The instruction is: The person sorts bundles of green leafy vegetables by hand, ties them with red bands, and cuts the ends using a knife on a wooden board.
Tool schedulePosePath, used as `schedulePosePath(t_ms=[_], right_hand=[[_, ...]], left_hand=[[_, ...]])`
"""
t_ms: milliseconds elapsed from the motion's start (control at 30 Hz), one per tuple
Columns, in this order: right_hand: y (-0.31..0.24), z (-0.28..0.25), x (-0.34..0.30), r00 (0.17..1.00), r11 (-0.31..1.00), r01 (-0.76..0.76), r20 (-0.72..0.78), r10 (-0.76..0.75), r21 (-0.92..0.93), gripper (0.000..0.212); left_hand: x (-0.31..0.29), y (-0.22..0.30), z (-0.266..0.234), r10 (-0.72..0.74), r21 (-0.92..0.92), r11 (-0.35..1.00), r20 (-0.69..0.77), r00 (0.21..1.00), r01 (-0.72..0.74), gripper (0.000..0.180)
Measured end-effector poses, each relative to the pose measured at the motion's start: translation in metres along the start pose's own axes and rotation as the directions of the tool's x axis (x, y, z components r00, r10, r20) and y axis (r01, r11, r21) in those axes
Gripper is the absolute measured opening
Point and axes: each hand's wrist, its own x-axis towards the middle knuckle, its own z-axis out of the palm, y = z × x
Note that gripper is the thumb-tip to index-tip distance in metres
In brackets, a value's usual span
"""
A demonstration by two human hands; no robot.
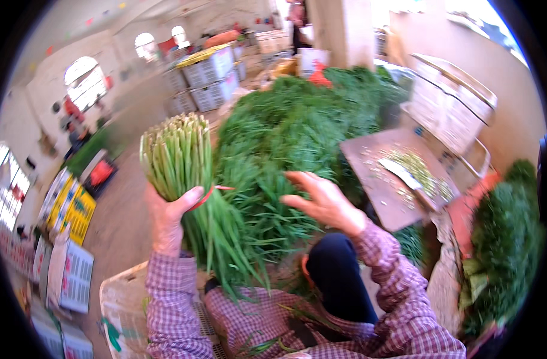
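My left hand (168,212) grips a thick bunch of long green leafy stalks (180,158), its pale, evenly cut ends pointing up. A red tie (204,197) circles the bunch just by my thumb, one end sticking out to the right. The green leaves hang down toward my lap. My right hand (321,200) is held apart from the bunch, fingers spread and nothing in them. To the right, a knife (402,175) with a wooden handle lies on a brownish board (369,149) among small pale cut pieces.
A large heap of loose greens (285,113) lies ahead of me, with more greens (504,233) at far right. A white plastic crate (126,293) stands at lower left. Stacked crates (210,78) rise behind. People (76,134) sit at far left.
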Motion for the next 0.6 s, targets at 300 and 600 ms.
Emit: schedulePosePath(t_ms=[300,600], right_hand=[[-0.026,0.053,-0.08,0.979,0.961,-0.126,0.187,0.08,0.245,0.092],[0.196,-0.189,-0.183,0.753,0.438,-0.652,-0.459,0.472,-0.619,0.033]], left_hand=[[0.025,0.035,0.102,-0.023,0.019,1.0,0.345,0.938,0.017,0.056],[0.069,-0.02,0.266,-0.078,0.258,0.951,0.736,0.673,-0.173,0.074]])
